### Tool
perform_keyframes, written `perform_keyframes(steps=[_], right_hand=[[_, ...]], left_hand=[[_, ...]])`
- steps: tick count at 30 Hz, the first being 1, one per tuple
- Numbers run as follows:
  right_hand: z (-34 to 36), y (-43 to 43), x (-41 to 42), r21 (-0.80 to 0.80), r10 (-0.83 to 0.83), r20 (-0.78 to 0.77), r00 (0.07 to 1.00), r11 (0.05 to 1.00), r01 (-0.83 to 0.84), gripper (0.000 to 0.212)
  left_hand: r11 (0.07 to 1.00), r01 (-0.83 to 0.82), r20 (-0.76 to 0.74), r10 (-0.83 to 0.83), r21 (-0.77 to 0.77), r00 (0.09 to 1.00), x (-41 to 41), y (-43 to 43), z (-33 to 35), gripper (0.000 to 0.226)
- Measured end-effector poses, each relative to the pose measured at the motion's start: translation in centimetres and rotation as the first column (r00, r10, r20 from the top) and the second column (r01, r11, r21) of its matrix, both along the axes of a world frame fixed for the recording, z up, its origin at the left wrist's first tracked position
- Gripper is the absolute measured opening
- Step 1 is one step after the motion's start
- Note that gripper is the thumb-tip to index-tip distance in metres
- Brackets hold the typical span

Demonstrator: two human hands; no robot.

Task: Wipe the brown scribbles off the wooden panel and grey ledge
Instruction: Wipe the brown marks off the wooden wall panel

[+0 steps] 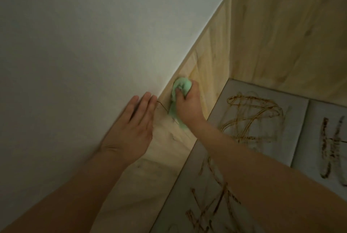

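Note:
My right hand [187, 104] grips a bunched light green cloth [179, 90] and presses it against the light wooden panel [208, 67] on the left wall, just below the panel's top edge. A thin brown scribble line [163, 106] runs on the panel between my two hands. My left hand [130, 129] lies flat with straight fingers on the white wall [84, 45], fingertips at the panel's upper edge. The grey ledge [293, 114] below carries a looping brown scribble [253, 116] and more brown marks [212, 208] nearer to me.
A second wooden panel [287, 41] covers the far wall and meets the left one at a corner. To the right of a seam, another grey slab [319, 172] bears dark brown strokes [330, 142]. My right forearm crosses above the ledge.

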State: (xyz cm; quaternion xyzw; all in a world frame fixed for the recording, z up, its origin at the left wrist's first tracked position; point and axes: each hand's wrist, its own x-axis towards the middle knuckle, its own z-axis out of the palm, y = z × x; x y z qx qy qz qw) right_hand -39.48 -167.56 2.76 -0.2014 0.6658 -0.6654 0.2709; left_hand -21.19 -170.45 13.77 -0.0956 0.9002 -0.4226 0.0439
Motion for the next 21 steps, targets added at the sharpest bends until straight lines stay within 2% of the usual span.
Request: perform_keyframes(steps=[2, 4, 5, 8, 12, 15, 17, 19, 21], right_hand=[[-0.9, -1.1, -2.6, 0.115, -0.071, 0.098, 0.993, 0.992, 0.059, 0.037], [-2.8, -0.8, -2.3, 0.3, -0.099, 0.216, 0.971, 0.953, 0.03, 0.041], [-3.5, -0.1, -1.0, 0.334, -0.079, 0.253, 0.964, 0.942, -0.01, 0.039], [-4.3, 3.4, 5.8, 0.218, 0.076, 0.318, 0.945, 0.964, -0.151, 0.016], [-0.7, 6.3, 9.4, -0.031, 0.3, 0.27, 0.915, 0.952, -0.303, 0.027], [0.6, 5.3, 6.2, -0.027, 0.294, 0.164, 0.942, 0.956, -0.294, 0.027], [0.7, 5.1, 5.3, -0.038, 0.21, 0.166, 0.964, 0.978, -0.206, 0.027], [0.9, 5.7, 7.3, -0.047, 0.168, 0.16, 0.973, 0.986, -0.162, 0.026], [0.7, 6.5, 9.8, -0.057, 0.232, 0.102, 0.967, 0.972, -0.227, 0.023]], left_hand=[[1.0, 0.0, -0.016, -0.001, -0.008, 1.0, -0.3, 0.1, 0.0, 0.067], [1.0, -0.015, -0.011, 0.015, -0.001, 1.0, -0.4, 0.2, 0.2, 0.067], [1.0, -0.023, -0.004, 0.023, -0.003, 1.0, -0.4, 0.3, 0.3, 0.067], [0.998, -0.059, 0.045, 0.059, -0.005, 0.997, -0.3, 0.5, 0.5, 0.068], [0.993, -0.107, 0.076, 0.103, 0.051, 0.992, -0.6, 1.2, 1.2, 0.072], [0.986, -0.123, 0.066, 0.116, 0.11, 0.991, -0.7, 1.9, 1.7, 0.07], [0.981, -0.169, 0.108, 0.159, 0.099, 0.981, 0.5, 2.7, 2.1, 0.075], [0.976, -0.201, 0.141, 0.189, 0.081, 0.972, 2.2, 3.3, 2.9, 0.078], [0.975, -0.209, 0.15, 0.197, 0.072, 0.969, 3.9, 3.5, 3.4, 0.079]])
